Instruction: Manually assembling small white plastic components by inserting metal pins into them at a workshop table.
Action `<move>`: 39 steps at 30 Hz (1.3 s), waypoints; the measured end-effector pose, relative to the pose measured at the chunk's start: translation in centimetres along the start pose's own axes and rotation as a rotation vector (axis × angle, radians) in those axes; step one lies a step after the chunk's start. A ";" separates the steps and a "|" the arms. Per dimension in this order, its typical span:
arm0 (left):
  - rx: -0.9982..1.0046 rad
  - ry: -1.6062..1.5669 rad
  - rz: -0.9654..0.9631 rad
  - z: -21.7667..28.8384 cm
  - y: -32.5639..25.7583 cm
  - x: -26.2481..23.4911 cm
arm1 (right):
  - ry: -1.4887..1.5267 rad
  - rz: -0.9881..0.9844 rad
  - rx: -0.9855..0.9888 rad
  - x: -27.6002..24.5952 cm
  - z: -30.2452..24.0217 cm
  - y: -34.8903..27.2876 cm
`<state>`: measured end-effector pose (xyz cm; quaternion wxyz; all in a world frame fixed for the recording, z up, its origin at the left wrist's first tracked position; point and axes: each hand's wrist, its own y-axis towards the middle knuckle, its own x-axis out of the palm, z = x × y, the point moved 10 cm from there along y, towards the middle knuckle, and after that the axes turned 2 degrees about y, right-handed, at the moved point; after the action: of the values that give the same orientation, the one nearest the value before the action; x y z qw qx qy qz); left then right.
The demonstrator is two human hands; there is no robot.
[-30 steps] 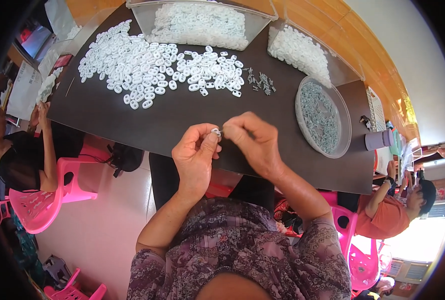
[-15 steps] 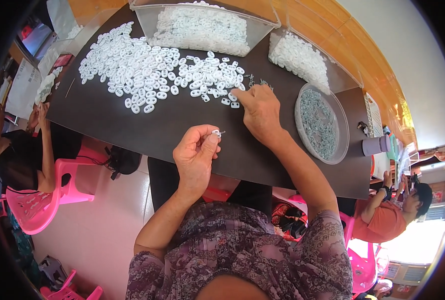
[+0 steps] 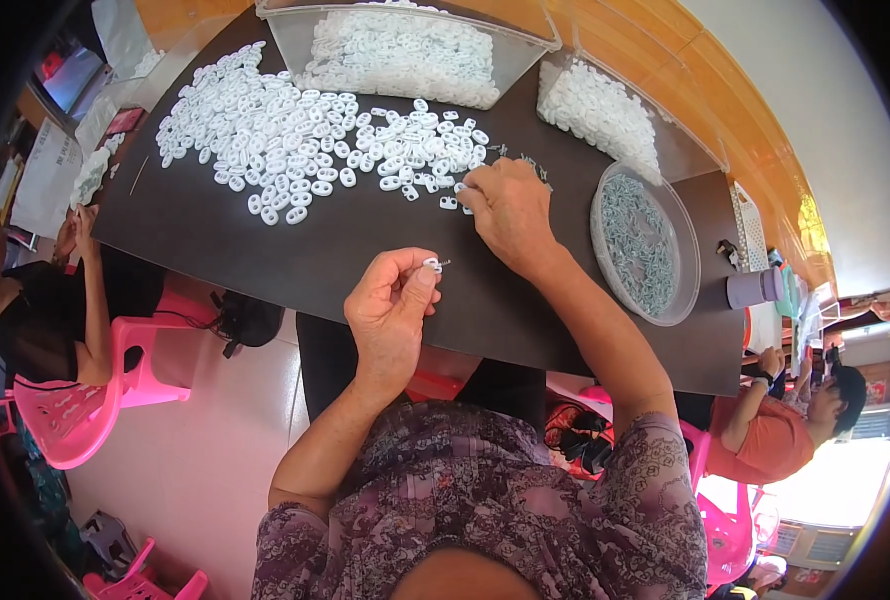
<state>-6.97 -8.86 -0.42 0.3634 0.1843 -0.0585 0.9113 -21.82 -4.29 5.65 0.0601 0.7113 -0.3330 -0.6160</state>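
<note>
My left hand (image 3: 390, 315) pinches a small white two-hole plastic piece (image 3: 432, 265) between thumb and forefinger, above the near part of the dark table. A thin metal screw (image 3: 446, 263) sticks out of the piece to the right. My right hand (image 3: 510, 210) is bent down at the right edge of a small heap of white two-hole pieces (image 3: 425, 145), its fingers curled. What its fingertips hold, if anything, is hidden. A few loose screws (image 3: 535, 168) lie on the table just beyond it. A larger spread of white oval pieces (image 3: 265, 125) lies to the left.
Two clear bins, one at the back (image 3: 535, 45) and one at the back right (image 3: 685, 150), hold white pieces. A round clear tub (image 3: 683, 300) of screws stands right, beside a lilac-lidded cup (image 3: 750, 290). Other people sit left and right on pink chairs (image 3: 125, 375).
My right hand has shifted slightly left and turned, its fingers drawing in from the loose screws toward the white pieces. My left hand keeps its hold almost unmoved.
</note>
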 end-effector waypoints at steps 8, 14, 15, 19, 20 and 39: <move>-0.003 -0.009 0.006 0.0 -0.1 -0.2 | 0.140 0.022 0.052 -0.8 0.3 -0.1; -0.028 -0.086 -0.009 0.0 0.0 -0.1 | 0.284 0.075 0.014 -3.3 -2.5 -2.4; -0.035 -0.105 -0.016 0.1 0.1 0.0 | 0.320 0.084 0.014 -3.6 -3.0 -2.9; -0.034 -0.134 -0.005 0.7 0.3 0.5 | 0.409 0.065 0.039 -3.7 -4.5 -4.6; -0.036 -0.130 -0.006 0.7 0.3 0.5 | 0.412 0.066 0.042 -3.9 -4.5 -4.8; -0.025 -0.205 -0.016 1.0 -0.8 1.3 | 1.261 -0.092 0.559 -1.0 -2.3 -7.7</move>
<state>-7.03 -7.66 0.96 0.3651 0.2728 -0.1053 0.8839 -16.62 1.41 3.22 0.0304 0.9360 -0.3501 0.0222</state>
